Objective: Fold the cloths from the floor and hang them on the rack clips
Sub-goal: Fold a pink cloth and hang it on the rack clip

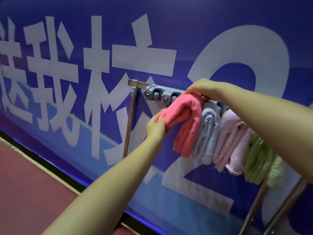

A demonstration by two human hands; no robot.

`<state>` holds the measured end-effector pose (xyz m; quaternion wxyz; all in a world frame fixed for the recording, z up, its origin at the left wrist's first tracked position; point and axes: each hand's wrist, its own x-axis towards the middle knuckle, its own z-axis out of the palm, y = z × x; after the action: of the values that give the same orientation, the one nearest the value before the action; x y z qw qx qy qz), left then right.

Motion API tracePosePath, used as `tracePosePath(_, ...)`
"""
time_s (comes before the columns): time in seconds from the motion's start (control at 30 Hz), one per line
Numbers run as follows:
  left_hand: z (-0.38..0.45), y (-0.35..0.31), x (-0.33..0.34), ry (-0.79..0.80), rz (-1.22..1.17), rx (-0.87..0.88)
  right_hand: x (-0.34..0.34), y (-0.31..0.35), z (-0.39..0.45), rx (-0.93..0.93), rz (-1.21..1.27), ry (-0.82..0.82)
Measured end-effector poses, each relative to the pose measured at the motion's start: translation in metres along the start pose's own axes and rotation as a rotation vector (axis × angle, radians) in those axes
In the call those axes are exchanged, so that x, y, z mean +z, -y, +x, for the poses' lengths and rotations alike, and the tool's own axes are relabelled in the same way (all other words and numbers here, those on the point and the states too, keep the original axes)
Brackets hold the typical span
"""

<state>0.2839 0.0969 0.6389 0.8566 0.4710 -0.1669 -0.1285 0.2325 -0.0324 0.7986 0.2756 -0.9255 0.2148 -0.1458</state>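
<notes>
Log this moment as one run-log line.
step: clipping pink cloth | right hand: presses top at rack clips | left hand: grips lower end | hung: blue cloth

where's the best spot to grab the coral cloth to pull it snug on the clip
Grip the coral cloth at its free lower left end, coming from the left, where the left hand already pinches it. That end sticks out clear of the blue cloth beside it, while the top fold sits under the right hand at the rack clips.
</notes>
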Motion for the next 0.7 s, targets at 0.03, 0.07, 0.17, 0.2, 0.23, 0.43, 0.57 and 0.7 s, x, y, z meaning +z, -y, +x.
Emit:
tracePosePath(0.03, -0.003, 0.008, 0.000, 0.017, -0.008, -0.045, 0.004, 0.000, 0.001, 0.012, -0.015, 0.000)
tracePosePath(0.07, -0.005, 0.015, 0.000, 0.029, -0.016, -0.085, 0.008, 0.001, 0.002, 0.014, -0.021, -0.001)
tracePosePath(0.17, -0.005, 0.028, -0.001, 0.033, -0.024, -0.125, 0.013, 0.006, 0.008, -0.002, -0.048, -0.003)
tracePosePath(0.2, -0.003, 0.029, -0.001, 0.025, -0.024, -0.121, 0.014, 0.009, 0.011, -0.010, -0.067, -0.006)
tracePosePath(0.23, 0.000, 0.029, -0.002, 0.016, -0.021, -0.114, 0.014, 0.013, 0.013, -0.022, -0.097, -0.016)
tracePosePath(0.43, 0.013, 0.031, -0.003, -0.016, -0.004, -0.096, 0.021, 0.018, 0.015, -0.129, -0.172, -0.076)
tracePosePath(0.57, 0.008, 0.050, -0.002, -0.013, 0.049, -0.131, 0.022, 0.009, 0.000, -0.245, -0.135, -0.059)
tracePosePath(0.7, -0.002, 0.064, 0.002, -0.016, 0.057, -0.167, 0.028, -0.001, -0.012, -0.313, -0.173, -0.142)
